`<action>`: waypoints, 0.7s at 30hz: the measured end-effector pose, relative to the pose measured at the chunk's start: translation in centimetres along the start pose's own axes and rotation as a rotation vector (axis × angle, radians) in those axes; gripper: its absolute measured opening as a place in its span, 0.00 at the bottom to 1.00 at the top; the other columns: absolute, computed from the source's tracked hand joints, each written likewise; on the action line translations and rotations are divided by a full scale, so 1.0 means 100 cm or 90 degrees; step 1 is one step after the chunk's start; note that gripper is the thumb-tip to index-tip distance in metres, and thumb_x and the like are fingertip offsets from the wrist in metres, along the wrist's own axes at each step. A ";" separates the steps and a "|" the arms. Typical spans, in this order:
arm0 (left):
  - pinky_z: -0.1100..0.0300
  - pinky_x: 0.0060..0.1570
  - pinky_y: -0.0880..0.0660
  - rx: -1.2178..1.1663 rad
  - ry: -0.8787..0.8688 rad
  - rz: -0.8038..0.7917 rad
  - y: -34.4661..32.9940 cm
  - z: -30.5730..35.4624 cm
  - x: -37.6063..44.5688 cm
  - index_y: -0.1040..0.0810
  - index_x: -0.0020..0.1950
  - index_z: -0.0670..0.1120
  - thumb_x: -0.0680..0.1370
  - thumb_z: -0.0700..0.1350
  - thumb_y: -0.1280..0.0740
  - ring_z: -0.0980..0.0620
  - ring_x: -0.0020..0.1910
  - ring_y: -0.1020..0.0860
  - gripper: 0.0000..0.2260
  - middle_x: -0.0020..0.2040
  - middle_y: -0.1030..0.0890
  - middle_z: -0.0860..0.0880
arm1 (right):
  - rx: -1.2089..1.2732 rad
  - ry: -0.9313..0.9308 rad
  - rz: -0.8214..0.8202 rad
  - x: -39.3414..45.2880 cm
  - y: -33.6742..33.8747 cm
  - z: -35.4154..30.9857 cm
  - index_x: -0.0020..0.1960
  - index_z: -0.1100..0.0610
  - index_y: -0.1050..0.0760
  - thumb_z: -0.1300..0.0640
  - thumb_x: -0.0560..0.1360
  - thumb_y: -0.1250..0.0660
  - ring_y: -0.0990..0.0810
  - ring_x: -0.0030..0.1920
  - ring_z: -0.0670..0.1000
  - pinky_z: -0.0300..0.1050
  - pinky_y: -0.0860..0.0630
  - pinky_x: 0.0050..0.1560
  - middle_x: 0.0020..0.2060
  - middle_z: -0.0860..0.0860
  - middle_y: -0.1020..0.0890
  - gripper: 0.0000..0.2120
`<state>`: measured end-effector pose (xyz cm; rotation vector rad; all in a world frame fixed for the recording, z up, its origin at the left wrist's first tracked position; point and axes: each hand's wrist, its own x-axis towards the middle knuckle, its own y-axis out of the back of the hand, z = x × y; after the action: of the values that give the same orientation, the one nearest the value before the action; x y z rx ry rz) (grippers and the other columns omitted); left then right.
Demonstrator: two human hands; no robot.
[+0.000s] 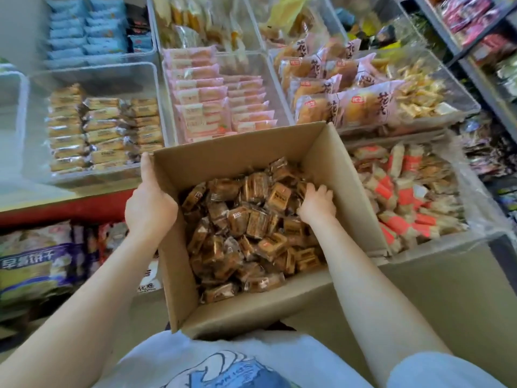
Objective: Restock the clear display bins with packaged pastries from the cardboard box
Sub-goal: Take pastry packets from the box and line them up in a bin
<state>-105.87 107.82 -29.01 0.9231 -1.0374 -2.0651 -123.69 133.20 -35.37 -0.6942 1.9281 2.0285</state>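
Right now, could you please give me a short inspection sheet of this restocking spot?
Surface: red-edged counter carrying the clear bins.
Job's things: open cardboard box, many brown packaged pastries inside.
Clutter: large snack bags below the counter.
Hands: left hand grips the box's left wall; right hand is inside, fingers among the pastries.
Cables: nothing seen.
Surroundings: shelves of packets at right.

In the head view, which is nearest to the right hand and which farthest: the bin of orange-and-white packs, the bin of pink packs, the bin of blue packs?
From the right hand, inside the cardboard box:
1. Bin of orange-and-white packs, just right of the box.
2. Bin of pink packs, behind the box, to the left.
3. Bin of blue packs, far back at the upper left.
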 end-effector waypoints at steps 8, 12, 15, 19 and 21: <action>0.53 0.33 0.29 -0.004 0.002 0.032 -0.003 0.001 -0.001 0.58 0.83 0.56 0.80 0.36 0.41 0.46 0.33 0.27 0.38 0.36 0.26 0.46 | 0.152 -0.052 -0.055 0.016 -0.002 0.000 0.70 0.59 0.31 0.45 0.80 0.35 0.22 0.61 0.59 0.52 0.24 0.54 0.62 0.57 0.22 0.24; 0.53 0.33 0.30 0.005 -0.001 0.034 -0.004 0.001 0.000 0.58 0.83 0.55 0.80 0.36 0.41 0.47 0.33 0.27 0.37 0.36 0.26 0.46 | 0.401 0.008 -0.191 -0.003 0.014 -0.012 0.65 0.58 0.24 0.41 0.79 0.38 0.18 0.50 0.53 0.45 0.23 0.46 0.52 0.54 0.17 0.24; 0.55 0.30 0.32 0.002 -0.007 0.040 -0.003 0.001 0.001 0.58 0.83 0.55 0.80 0.36 0.41 0.47 0.32 0.27 0.37 0.36 0.25 0.46 | 0.575 0.079 -0.262 -0.029 0.024 -0.034 0.65 0.57 0.24 0.44 0.80 0.38 0.16 0.42 0.52 0.44 0.21 0.40 0.48 0.56 0.15 0.21; 0.53 0.32 0.28 -0.023 -0.023 0.045 -0.003 -0.007 0.001 0.58 0.83 0.55 0.81 0.38 0.41 0.47 0.33 0.25 0.36 0.37 0.24 0.45 | 0.835 0.231 -0.419 -0.065 0.028 -0.066 0.67 0.57 0.26 0.47 0.83 0.40 0.17 0.42 0.55 0.45 0.20 0.42 0.46 0.60 0.15 0.19; 0.50 0.40 0.24 -0.065 -0.031 0.018 0.000 -0.009 0.000 0.56 0.83 0.55 0.83 0.41 0.42 0.44 0.39 0.22 0.33 0.45 0.19 0.43 | 0.881 0.273 -0.468 -0.079 0.030 -0.084 0.69 0.57 0.26 0.47 0.83 0.41 0.18 0.41 0.54 0.44 0.20 0.42 0.46 0.61 0.17 0.20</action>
<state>-105.14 107.43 -29.46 0.8056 -0.9542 -2.1051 -117.07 125.74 -28.88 -1.1353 2.1726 -0.0478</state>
